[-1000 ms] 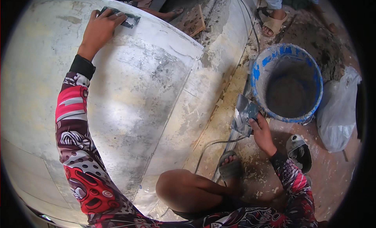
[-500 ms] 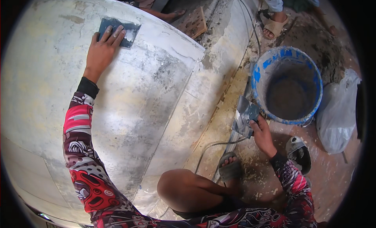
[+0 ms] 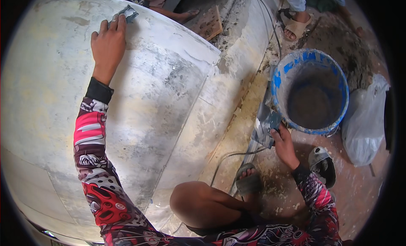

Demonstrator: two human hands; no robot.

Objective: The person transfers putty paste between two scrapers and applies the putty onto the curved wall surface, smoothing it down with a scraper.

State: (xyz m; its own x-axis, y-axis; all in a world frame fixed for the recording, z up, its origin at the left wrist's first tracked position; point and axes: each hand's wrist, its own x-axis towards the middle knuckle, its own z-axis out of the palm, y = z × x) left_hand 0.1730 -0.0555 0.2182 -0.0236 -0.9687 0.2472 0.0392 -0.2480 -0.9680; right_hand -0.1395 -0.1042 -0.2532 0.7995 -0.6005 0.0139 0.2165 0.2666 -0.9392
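A large pale curved panel (image 3: 139, 119), mottled with grey and yellowish patches, fills the left side. Near its top edge my left hand (image 3: 108, 45) grips a dark filler spreader (image 3: 128, 13), whose blade is tilted up and mostly hidden beyond the fingers. My right hand (image 3: 286, 146) pinches a second dark spreader (image 3: 267, 123) by one edge, low beside the bucket. Whitish-grey paste is smeared over that spreader's face. The blue bucket (image 3: 343, 98), coated with dried grey residue, stands just to the right of it.
A clear plastic bag (image 3: 364, 127) and a dark, whitish-topped object (image 3: 323, 165) lie right of my right arm. A cable (image 3: 230, 155) crosses by my sandalled foot (image 3: 248, 180). A wooden board (image 3: 211, 25) rests behind the panel. Another person's sandalled foot (image 3: 297, 26) is beyond the bucket.
My left hand has moved up the panel, and its spreader has gone from lying nearly flat to tilted at the top edge. My right hand has barely moved.
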